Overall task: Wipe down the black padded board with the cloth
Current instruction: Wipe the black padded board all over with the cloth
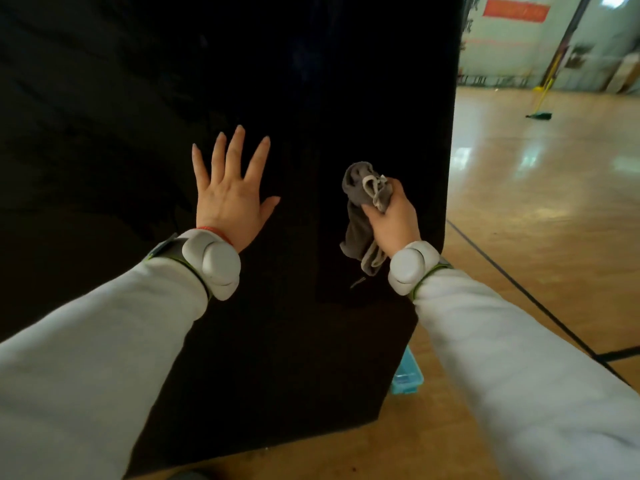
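Two pale sleeves (104, 358) extended toward the black padded board (311, 81).
The left hand (230, 199) lay flat on the board, fingers straight and spread wide. The right hand (394, 223) gripped a bunched grey cloth (360, 216) near the board's right edge, its tail hanging below the fist. Whether the cloth touched the surface was hard to tell. The board stood on a wooden floor (536, 202), with a blue container (408, 375) at its lower right edge.

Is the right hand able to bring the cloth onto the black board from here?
Probably yes. The right hand grips the cloth right in front of the black padded board, with nothing between them; the left hand lies flat farther left, out of the way.
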